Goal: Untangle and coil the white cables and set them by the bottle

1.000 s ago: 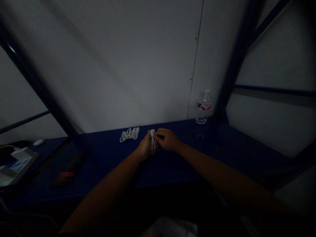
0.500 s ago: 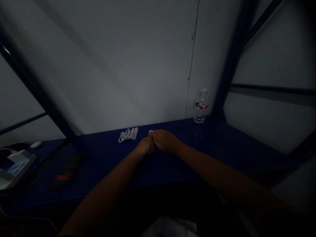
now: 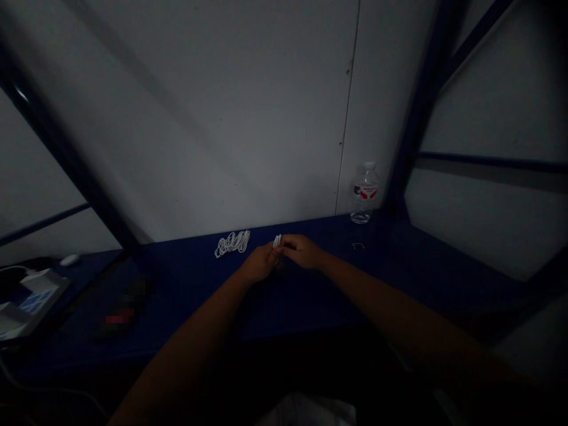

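White cord, thin and smooth-looking, is forming a narrow bundle (image 3: 277, 241) between the two hands, over the middle of the surface (image 3: 310, 302). From where I'm standing, the left hand (image 3: 260, 263) is closing its fingers around the lower part, probably to stop the loops splaying, and only the rounded tops are poking out. The right hand (image 3: 305, 251) is meeting it from the other side, its fingers curling with a small gap showing; whether they are pinching the cord I cannot tell. Just beyond the left hand, a looser white coil (image 3: 232, 243) is lying flat in wavy, overlapping loops, seemingly laid aside within easy reach. Past the right hand, a thin, bent strip (image 3: 357, 245) is resting on the glossy blue. Farther back, a clear plastic bottle (image 3: 364, 207) with a red-marked label is standing upright near the pale, flat wall (image 3: 266, 148), perhaps put there to be out of the way.
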### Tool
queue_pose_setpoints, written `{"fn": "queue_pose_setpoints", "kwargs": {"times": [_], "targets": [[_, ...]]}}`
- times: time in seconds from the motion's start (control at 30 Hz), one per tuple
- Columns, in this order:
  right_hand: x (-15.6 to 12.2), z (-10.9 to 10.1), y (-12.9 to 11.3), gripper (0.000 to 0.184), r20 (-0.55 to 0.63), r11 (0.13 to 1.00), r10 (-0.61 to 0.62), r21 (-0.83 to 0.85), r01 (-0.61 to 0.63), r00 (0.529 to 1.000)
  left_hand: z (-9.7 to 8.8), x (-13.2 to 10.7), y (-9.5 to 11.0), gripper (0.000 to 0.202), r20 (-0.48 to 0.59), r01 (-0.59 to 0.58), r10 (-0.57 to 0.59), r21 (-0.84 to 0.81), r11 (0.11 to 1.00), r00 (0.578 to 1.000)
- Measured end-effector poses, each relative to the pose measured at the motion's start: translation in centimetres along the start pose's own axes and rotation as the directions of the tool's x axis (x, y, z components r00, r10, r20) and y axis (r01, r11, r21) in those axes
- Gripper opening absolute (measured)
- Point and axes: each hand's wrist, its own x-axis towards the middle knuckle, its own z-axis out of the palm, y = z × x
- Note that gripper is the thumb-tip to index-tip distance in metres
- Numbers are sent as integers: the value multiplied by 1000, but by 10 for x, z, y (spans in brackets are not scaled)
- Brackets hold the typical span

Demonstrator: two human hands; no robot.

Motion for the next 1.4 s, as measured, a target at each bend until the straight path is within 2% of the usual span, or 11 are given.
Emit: {"fn": "queue_pose_setpoints", "kwargs": {"times": [0.17, 0.33, 0.43, 0.7, 0.8, 0.93, 1.03, 1.13, 1.2, 1.3, 1.4], "targets": [[2, -3, 9, 21, 1, 956, 192, 225, -187, 981, -6, 5, -1, 23, 47, -118, 111, 205, 972, 993], [-2, -10, 14, 18, 28, 860, 288, 432, -271, 957, -10, 15, -6, 10, 72, -229, 223, 492, 840, 972], [-6, -13, 14, 15, 79, 785, 363, 510, -351, 928, -16, 21, -3, 8, 178, -338, 288, 559, 757, 941], [-8, -13, 18, 12, 241, 751, 493, 366, -549, 836, -29, 22, 7, 16, 506, -588, 310, 751, 300, 805], [-6, -11, 27, 13, 227, 782, 525, 251, -571, 820, -25, 20, 5, 19, 524, -568, 228, 790, 232, 821], [-3, -16, 31, 27, -8, 887, 457, -77, -456, 889, -15, 20, 3, 24, 357, -347, 27, 884, 312, 934], [-5, -23, 20, 28, -129, 895, 168, -396, -206, 977, -10, 21, 2, 36, 180, -97, -173, 909, 405, 968], [-10, -27, 8, 31, 38, 824, -27, -565, 44, 999, -10, 23, 0, 42, 118, 49, -277, 848, 528, 954], [-12, -26, 4, 35, 123, 771, -79, -621, 138, 989, -12, 24, -3, 45, 188, 69, -307, 744, 665, 933], [-14, -20, 8, 45, 158, 716, -99, -674, 181, 982, -16, 22, -6, 58, 292, 183, -365, 504, 844, 884], [-13, -15, 11, 47, 157, 700, -73, -695, 162, 985, -18, 17, -5, 65, 329, 291, -388, 307, 906, 861]]}}
